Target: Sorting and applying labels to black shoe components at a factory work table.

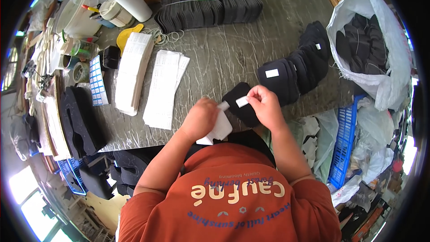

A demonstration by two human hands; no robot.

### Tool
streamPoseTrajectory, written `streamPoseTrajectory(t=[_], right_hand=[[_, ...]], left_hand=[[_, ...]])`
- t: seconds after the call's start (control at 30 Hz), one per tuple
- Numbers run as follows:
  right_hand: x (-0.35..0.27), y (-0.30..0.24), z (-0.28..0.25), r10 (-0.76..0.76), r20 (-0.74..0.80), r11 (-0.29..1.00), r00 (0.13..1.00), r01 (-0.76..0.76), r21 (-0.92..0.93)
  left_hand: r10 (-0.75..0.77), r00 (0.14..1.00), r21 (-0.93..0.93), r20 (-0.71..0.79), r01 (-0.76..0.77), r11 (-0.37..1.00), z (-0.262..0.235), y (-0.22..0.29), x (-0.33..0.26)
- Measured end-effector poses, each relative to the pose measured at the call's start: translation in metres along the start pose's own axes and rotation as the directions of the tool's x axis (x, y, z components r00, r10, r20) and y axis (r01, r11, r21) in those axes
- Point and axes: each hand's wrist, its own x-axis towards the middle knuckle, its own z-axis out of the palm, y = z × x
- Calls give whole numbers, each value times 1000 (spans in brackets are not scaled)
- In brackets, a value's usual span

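Near the front edge of the table, my left hand is closed on a white label sheet that hangs down over the edge. My right hand pinches a small white label between thumb and fingers. Behind and below that label lies a dark, shaped fabric pad; whether the label touches it I cannot tell. Just beyond my right hand, an overlapping row of similar dark pads curves away to the right, with white labels on at least two.
Tied stacks of dark pads lie at the back. On the left are printed paper strips, a thicker paper stack, a white cup and jars. A white sack of pads and a blue crate stand at right.
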Motion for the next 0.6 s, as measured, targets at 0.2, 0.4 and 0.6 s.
streamPoseTrajectory(t=[0.2, 0.4, 0.6], right_hand=[[18, 27, 14, 18, -11, 994, 1000, -19, -108], [20, 36, 18, 1, -24, 986, 1000, -5, -167], [20, 34, 20, -22, -42, 963, 999, 9, -270]], left_hand=[[256, 946, 212, 201, -297, 931, 18, 18, -3], [227, 942, 244, 247, -287, 926, 16, 20, -1], [125, 945, 228, 301, -199, 953, 15, 24, 2]])
